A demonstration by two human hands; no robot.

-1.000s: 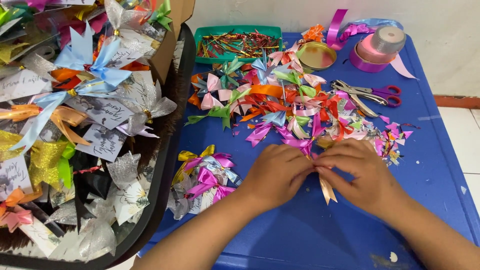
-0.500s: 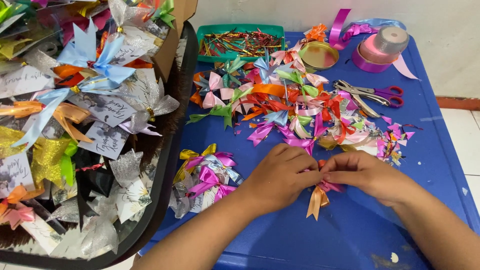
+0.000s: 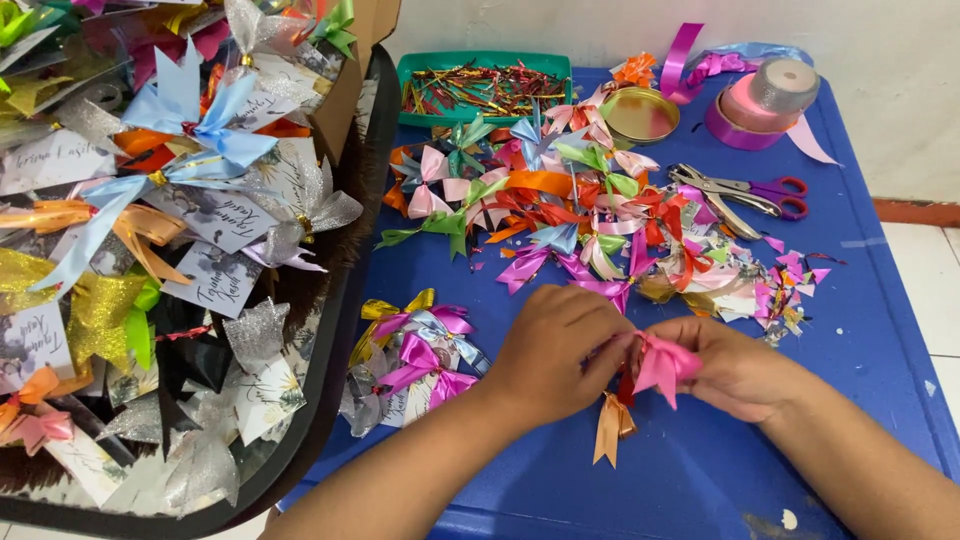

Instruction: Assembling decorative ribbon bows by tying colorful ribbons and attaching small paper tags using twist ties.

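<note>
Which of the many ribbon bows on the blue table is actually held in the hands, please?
The pink bow, pinched between the left hand and right hand; an orange ribbon tail hangs below it. The others lie loose.

Home craft corner, blue plastic table (image 3: 880, 330) heaped with ribbon bows (image 3: 560, 215), scissors (image 3: 745, 190), tiled floor (image 3: 930, 270)

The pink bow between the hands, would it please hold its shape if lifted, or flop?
The pink bow looks light and probably springy: its loops stand out crisply between the left hand and right hand. Its glossy ribbon is likely slippery. The orange tail hangs limp, so loose ends would probably dangle.
</note>
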